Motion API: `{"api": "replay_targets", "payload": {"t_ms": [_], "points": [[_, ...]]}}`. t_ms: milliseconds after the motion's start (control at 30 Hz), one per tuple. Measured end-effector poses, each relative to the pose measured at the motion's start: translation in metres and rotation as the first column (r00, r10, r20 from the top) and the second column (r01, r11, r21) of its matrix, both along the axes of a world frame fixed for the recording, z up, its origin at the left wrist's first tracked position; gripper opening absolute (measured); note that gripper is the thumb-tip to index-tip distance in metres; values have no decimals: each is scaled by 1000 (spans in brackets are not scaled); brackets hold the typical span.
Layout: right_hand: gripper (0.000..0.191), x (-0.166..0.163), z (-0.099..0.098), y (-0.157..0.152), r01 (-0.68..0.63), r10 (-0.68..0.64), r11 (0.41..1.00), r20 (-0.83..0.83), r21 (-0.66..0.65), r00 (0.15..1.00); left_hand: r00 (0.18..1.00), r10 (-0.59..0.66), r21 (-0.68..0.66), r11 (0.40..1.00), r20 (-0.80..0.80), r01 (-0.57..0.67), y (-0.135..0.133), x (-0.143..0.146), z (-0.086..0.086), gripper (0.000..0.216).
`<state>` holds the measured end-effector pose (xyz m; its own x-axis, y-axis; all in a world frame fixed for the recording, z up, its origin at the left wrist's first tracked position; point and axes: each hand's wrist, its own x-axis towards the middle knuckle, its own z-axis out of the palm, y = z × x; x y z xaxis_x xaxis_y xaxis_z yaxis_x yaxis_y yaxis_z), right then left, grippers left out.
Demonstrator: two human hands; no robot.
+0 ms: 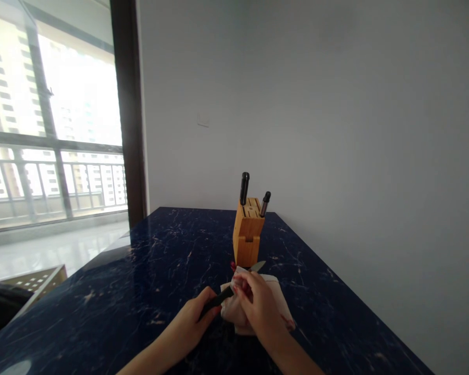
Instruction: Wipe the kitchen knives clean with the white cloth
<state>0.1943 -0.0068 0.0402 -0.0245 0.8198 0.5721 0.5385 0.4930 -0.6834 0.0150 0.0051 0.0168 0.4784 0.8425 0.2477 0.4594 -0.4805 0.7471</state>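
My left hand (197,315) is wrapped round the black handle of a kitchen knife (218,299). Its blade points away to the upper right, and the tip shows past my fingers. My right hand (258,302) pinches a pale cloth (238,312) around the blade close to the handle. Part of the cloth spreads out to the right beneath that hand, with a reddish edge. Just beyond stands a wooden knife block (250,234) with a black-handled knife (244,187) and a tool with a black and metal handle (264,204) in it. Something small and red (233,265) lies by its base.
Everything stands on a dark blue marbled table (172,260). A grey wall (355,156) runs along its right side and behind. On the left are a large window (54,104) and, lower down, a chair with a perforated frame (42,286).
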Motion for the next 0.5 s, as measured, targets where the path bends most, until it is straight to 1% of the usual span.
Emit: {"api": "replay_targets", "payload": {"t_ms": [133,233,300,400,500], "points": [[26,5,4,1,114,-115,992,-22,-53,993,1000,9,-7,1000,-4,-9,-1,0,0,11],[22,9,7,1,164,-168,982,-35,-91,985,1000,6,-7,1000,-2,-6,-2,0,1,12],[17,11,8,1,172,-174,981,-16,-92,985,1000,2,-13,1000,-2,-2,-2,0,2,12],[9,12,8,2,146,-146,986,7,-78,989,1000,4,-21,1000,-3,-4,-2,0,3,12],[10,12,6,2,114,-117,990,-27,-85,993,1000,0,-22,1000,5,0,-2,0,3,12]]}}
